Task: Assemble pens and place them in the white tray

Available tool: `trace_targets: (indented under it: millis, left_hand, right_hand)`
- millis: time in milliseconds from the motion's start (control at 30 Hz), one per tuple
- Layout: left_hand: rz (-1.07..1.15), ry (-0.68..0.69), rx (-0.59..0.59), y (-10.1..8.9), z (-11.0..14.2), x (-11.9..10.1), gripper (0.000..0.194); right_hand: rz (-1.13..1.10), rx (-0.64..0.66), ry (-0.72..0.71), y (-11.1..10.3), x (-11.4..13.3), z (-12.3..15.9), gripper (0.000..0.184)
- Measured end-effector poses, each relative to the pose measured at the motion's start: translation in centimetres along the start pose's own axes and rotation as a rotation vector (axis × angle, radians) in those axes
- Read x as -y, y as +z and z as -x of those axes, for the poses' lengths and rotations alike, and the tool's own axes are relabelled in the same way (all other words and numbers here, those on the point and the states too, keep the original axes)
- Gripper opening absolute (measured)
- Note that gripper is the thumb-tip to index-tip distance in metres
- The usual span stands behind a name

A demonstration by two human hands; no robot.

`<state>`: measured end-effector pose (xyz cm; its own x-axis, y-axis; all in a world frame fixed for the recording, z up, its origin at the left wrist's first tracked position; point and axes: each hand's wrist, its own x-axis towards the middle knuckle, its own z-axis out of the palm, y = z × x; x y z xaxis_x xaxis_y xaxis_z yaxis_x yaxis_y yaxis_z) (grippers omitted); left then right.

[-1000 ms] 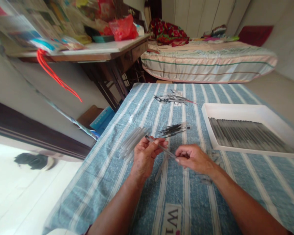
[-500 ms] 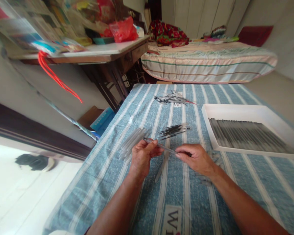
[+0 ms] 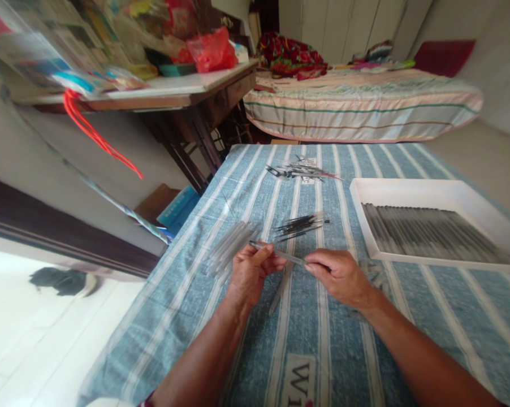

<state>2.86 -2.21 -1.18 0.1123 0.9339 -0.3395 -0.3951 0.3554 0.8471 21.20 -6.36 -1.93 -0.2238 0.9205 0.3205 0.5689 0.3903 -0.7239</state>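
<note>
Between my two hands a slim grey see-through pen (image 3: 295, 259) is held, slanting slightly down to the right. My left hand (image 3: 249, 271) pinches it near its darker end between thumb and fingers. At the other end, the thumb and curled fingers of my right hand (image 3: 340, 278) are closed on it. A loose grey barrel (image 3: 281, 291) lies on the cloth below, between my hands. To the left of my left hand is a pile of clear grey barrels (image 3: 229, 249). Thin dark refills (image 3: 299, 226) lie just beyond my hands. Small greyish see-through pieces (image 3: 376, 274) are partly hidden by my right hand.
A white box (image 3: 411, 189) at the right holds a row of many grey pens (image 3: 428, 232). Farther back on the striped blue cloth (image 3: 323, 362) sits a heap of thin dark and grey pieces (image 3: 301, 169). A side table (image 3: 170, 93) and a bed (image 3: 357, 107) stand beyond.
Both hands stay almost where they were, with the pen still between them. My right hand's fingers have shifted slightly; the dark bit seen beside them earlier is hardly visible now.
</note>
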Motion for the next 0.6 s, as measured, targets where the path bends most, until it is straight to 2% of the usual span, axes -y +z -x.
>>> trace_targets:
  millis: [133,367,467,600]
  left_hand:
    - [-0.020,0.020,0.006,-0.1,-0.1,0.2,0.018]
    - [-0.073,0.048,-0.014,0.0,-0.5,0.0,0.017]
    - [-0.127,0.051,0.022,0.4,-0.3,-0.1,0.020]
    - [-0.248,0.051,0.089,0.6,0.0,0.2,0.023]
  right_hand:
    - [0.028,-0.014,-0.037,0.3,-0.2,0.0,0.018]
    - [0.170,0.050,-0.034,0.9,-0.4,-0.6,0.022]
    - [0.303,0.053,-0.101,1.1,0.2,-1.0,0.025]
    - [0.373,0.050,-0.095,1.0,0.9,-1.4,0.024]
